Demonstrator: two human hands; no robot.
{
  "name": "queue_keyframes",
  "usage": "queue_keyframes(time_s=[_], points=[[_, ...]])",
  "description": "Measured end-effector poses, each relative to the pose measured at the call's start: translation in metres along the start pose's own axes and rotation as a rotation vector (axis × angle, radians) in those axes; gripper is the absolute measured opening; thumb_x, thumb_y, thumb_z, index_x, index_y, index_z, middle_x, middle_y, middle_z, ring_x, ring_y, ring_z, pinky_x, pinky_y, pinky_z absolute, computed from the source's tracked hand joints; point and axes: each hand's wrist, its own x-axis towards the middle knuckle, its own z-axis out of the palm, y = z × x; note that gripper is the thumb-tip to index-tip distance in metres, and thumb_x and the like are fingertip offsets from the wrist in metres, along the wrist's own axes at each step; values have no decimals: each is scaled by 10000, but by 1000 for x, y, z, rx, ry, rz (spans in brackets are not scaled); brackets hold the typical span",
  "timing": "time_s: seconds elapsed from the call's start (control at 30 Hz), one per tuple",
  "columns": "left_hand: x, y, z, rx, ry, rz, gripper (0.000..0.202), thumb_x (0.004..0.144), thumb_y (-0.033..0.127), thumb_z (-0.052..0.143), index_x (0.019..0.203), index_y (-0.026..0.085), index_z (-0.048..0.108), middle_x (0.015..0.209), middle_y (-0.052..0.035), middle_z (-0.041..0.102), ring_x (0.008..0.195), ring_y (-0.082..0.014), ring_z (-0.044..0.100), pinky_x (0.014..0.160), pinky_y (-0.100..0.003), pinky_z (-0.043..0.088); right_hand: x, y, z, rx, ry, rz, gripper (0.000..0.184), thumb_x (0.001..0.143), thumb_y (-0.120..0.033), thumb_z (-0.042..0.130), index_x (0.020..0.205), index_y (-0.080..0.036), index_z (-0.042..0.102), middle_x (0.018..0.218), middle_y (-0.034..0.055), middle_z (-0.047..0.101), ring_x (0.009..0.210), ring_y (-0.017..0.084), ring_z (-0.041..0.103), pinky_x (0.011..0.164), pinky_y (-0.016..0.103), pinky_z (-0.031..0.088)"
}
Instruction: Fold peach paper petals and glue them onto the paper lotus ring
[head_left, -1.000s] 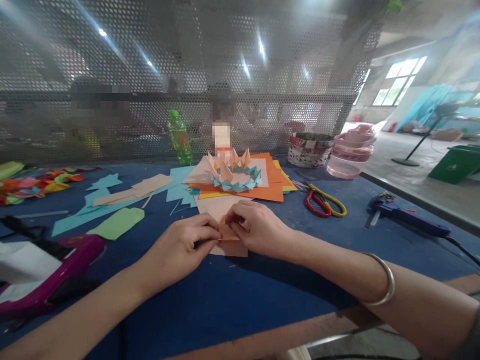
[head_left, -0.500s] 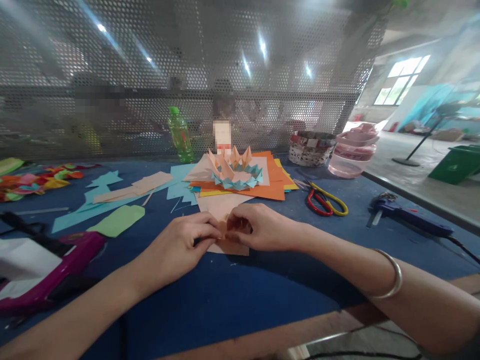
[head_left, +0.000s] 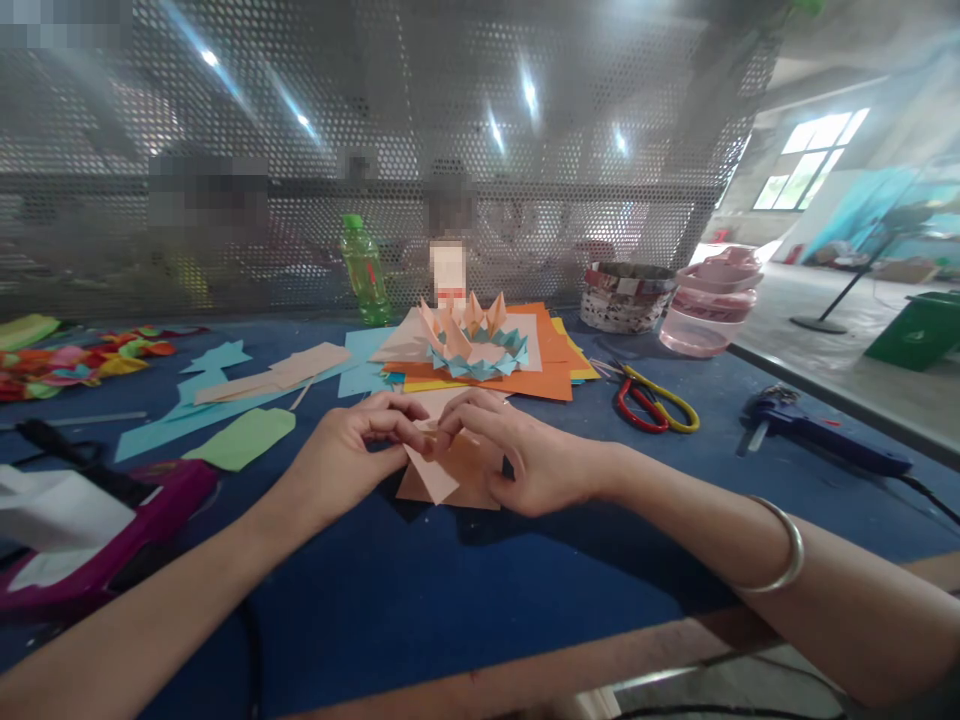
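My left hand (head_left: 364, 440) pinches a small folded piece of peach paper (head_left: 435, 480) by its upper end, its lower corner hanging over a larger peach sheet (head_left: 480, 475) on the table. My right hand (head_left: 536, 455) curls in from the other side. Its fingertips meet the folded piece close to my left fingertips, while its thumb is lower, by the sheet's right side. Where the fingers meet, the fold is partly hidden. Just beyond my hands stands a ring of folded blue and peach paper points (head_left: 480, 350), on stacked orange and yellow sheets (head_left: 544, 380).
Scissors with red and yellow handles (head_left: 656, 405) and a blue glue gun (head_left: 829, 430) lie to the right. Behind are a woven basket (head_left: 626, 300), a pink bottle (head_left: 709, 310) and a green bottle (head_left: 365, 275). Paper scraps (head_left: 240, 440) and a purple device (head_left: 165, 510) lie left.
The peach piece has been lifted and tilted off the sheet, so its corner now shows. My right hand has opened wider, its thumb moving down and right. My left hand has shifted slightly up-left.
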Motion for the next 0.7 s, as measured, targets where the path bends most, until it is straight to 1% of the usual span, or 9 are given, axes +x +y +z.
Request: queue_keyframes(time_s=[0.07, 0.13, 0.23, 0.3, 0.37, 0.47, 0.53, 0.6, 0.7], points=[[1, -1, -1, -112, 13, -83, 179, 710, 335, 691, 639, 173, 716, 1005, -80, 666, 885, -228, 679, 841, -399, 565, 0, -2, 1, -24, 15, -24, 532, 631, 38, 551, 1112, -184, 500, 1147, 89, 535, 1157, 215, 467, 1027, 384, 400], [2, -1, 0, -172, 33, -138, 166, 677, 334, 708, 639, 172, 716, 1008, -81, 663, 909, -238, 678, 839, -399, 565, 0, -2, 1, -63, 38, -23, 488, 664, 9, 595, 1116, -159, 519, 1170, 115, 517, 1168, 218, 465, 1025, 373, 401], [4, -3, 1, -160, 25, -145, 142, 670, 312, 688, 630, 178, 708, 1013, -80, 672, 907, -242, 681, 808, -387, 568, 1, 1, 2, -128, 103, -28, 257, 746, -54, 636, 976, -165, 612, 1156, 115, 520, 1118, 206, 503, 994, 369, 411], [4, -4, 2, -74, -14, -81, 139, 698, 282, 645, 621, 184, 706, 1002, -75, 681, 860, -226, 685, 781, -375, 568, 1, 4, 2, -182, 137, -56, 101, 807, -95, 622, 844, -185, 647, 1097, 89, 562, 1045, 188, 536, 952, 359, 421], [2, -5, 3, 88, -20, 38, 178, 742, 226, 577, 633, 198, 714, 984, -65, 686, 860, -220, 678, 807, -380, 551, 1, 6, 2, -265, 122, -91, 117, 853, -129, 587, 782, -195, 652, 1036, 70, 610, 988, 183, 547, 909, 352, 423], [-4, 1, 5, 322, 75, 243, 318, 778, 103, 449, 758, 218, 744, 993, -60, 688, 948, -221, 655, 858, -371, 517, 1, 9, 3, -415, 33, -144, 159, 872, -118, 528, 783, -195, 635, 970, 60, 660, 975, 198, 540, 879, 359, 410], [-9, 9, 6, 360, 79, 324, 377, 778, 46, 410, 827, 209, 746, 1005, -54, 696, 924, -192, 665, 817, -305, 524, 0, 10, 4, -470, -12, -167, 163, 862, -94, 510, 790, -188, 622, 937, 62, 669, 981, 205, 534, 876, 360, 406], [-14, 15, 8, 346, 12, 375, 372, 776, 32, 415, 817, 203, 743, 930, -33, 724, 844, -165, 688, 762, -250, 533, 0, 11, 5, -475, -36, -167, 162, 845, -77, 508, 790, -184, 617, 900, 63, 667, 965, 206, 534, 866, 353, 413], [-17, 19, 10, 329, -136, 387, 387, 762, 16, 405, 757, 212, 739, 897, -8, 740, 791, -147, 700, 721, -227, 535, -1, 12, 5, -412, -51, -131, 150, 814, -69, 539, 798, -187, 630, 886, 62, 662, 929, 203, 545, 851, 346, 436]])
